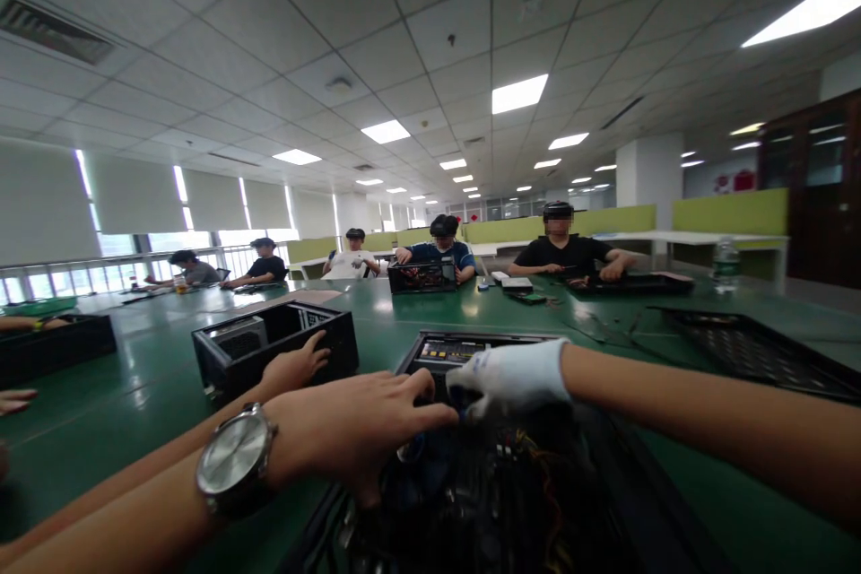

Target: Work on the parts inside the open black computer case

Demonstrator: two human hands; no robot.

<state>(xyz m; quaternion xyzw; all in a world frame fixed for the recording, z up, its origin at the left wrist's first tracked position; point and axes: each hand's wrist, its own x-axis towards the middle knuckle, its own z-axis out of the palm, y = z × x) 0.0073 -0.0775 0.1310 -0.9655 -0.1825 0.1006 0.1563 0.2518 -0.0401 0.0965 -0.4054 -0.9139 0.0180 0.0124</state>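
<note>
Here, the open computer case point(639, 477) lies right before you, probably placed to let both hands reach in. Your left hand point(360, 421) and gloved right hand point(508, 374) meet over it; I cannot tell what either grips. Beyond, a co-worker's hand point(297, 366) touches another case point(343, 345), perhaps steadying it.

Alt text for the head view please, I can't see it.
A person's bare left hand and gloved right hand are close together over an open black computer case on a green table. At left, another person's hand is at a second case; more people sit across the table.
</note>
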